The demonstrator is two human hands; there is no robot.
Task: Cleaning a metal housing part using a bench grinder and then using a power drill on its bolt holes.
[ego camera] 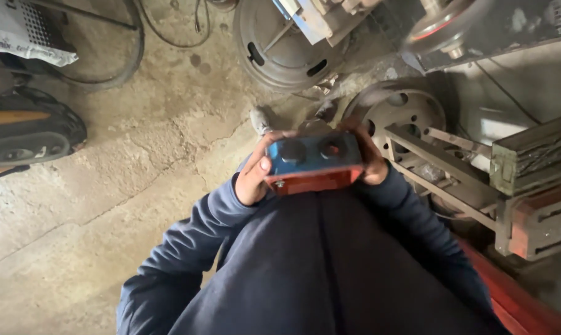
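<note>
I hold a small box-shaped metal part (313,162) in front of my chest, at the middle of the view. Its upper face is blue and carries two round dark features side by side; its near side is orange-red, with a small bolt head at the lower left corner. The part sits level, tipped slightly toward me.

My left hand (256,174) is clamped on the part's left end, thumb lying along the blue edge and fingers wrapped over the far side. My right hand (371,162) is clamped on the right end, mostly hidden behind the part; only the finger backs and the heel show. The hands are apart, one at each end, with the part between them.

Both arms wear dark blue sleeves (187,248), and the same dark blue garment fills the lower middle of the view.

Beyond the part, one grey shoe (260,119) stands on the cracked concrete floor (107,186). Just right of the right hand lies a round metal wheel with holes (399,110), and over it rests a rusty steel frame (435,167). Further right sits an orange-red machine housing (541,223). At the top, a second round disc with slots (280,53) lies on the floor. At the far left lies a black tyre (26,133), with a white printed bag (26,31) above it.
</note>
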